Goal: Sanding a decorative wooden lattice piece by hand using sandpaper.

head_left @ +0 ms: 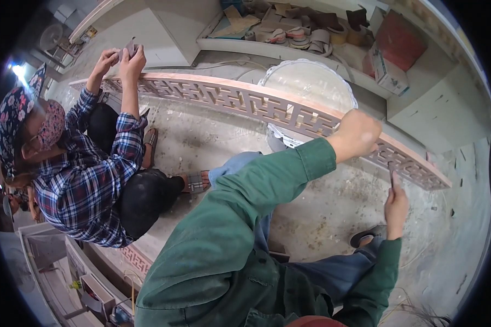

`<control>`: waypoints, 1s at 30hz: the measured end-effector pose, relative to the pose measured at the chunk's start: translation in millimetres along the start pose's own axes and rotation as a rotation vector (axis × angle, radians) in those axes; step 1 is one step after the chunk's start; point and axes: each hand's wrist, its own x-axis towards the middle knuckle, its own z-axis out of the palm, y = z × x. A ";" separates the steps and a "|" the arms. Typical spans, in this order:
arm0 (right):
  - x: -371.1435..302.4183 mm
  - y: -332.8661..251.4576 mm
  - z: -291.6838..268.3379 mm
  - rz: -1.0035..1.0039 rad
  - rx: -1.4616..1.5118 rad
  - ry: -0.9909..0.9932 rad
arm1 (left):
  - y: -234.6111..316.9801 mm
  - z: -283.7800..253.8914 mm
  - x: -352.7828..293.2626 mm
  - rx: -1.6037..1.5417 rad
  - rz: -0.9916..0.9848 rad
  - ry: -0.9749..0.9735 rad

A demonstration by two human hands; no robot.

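Left hand: closed in a fist on the top edge of the carved wooden panel, gripping it.
Right hand: pinching a small dark strip against the panel's lower right end.
Panel: long, fretwork, standing on edge on the floor.
Bucket: white, behind the panel.
Co-worker: plaid shirt, both hands at the far left end.
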 end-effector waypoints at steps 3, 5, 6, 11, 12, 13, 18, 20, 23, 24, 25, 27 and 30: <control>-7.7 -21.4 10.1 -0.016 -0.046 0.020 | 2.1 -1.0 -0.3 0.029 0.005 -0.057; -4.5 -22.4 6.7 -0.115 0.117 -0.002 | -0.4 -1.9 0.8 0.023 -0.002 -0.038; 2.8 -10.4 -2.4 -0.112 0.114 -0.053 | -0.8 -3.1 -2.1 0.016 -0.005 -0.027; -3.1 -20.2 10.1 -0.031 0.008 0.036 | 1.1 -0.4 1.1 0.035 -0.012 -0.048; -8.3 -31.5 10.1 -0.039 0.043 0.000 | 0.6 0.2 -1.7 0.046 -0.016 -0.063; -11.0 -37.3 9.2 -0.047 0.079 -0.036 | -0.8 0.7 -2.7 0.048 -0.022 -0.069; 8.6 3.5 -4.8 -0.004 0.113 -0.052 | -1.6 -0.9 -1.5 0.007 0.030 0.026; -3.3 -43.5 -5.9 -0.003 0.021 -0.091 | -5.1 1.8 -4.0 0.034 0.016 0.011; -1.6 -20.8 -2.8 -0.152 0.113 -0.036 | -5.1 0.4 -1.2 0.041 0.027 0.014; 11.2 -7.7 -7.1 -0.134 0.059 -0.002 | -3.4 0.8 0.5 0.034 0.025 0.036; 8.6 -3.7 -4.6 -0.128 0.056 0.000 | -1.9 0.7 -0.2 0.029 0.030 0.035; 6.5 -6.3 1.6 -0.020 -0.004 -0.014 | -1.0 -0.3 -1.7 0.027 0.014 -0.004; -3.7 -20.7 -2.5 -0.070 0.066 -0.010 | 2.8 -1.0 -2.4 0.053 0.011 -0.019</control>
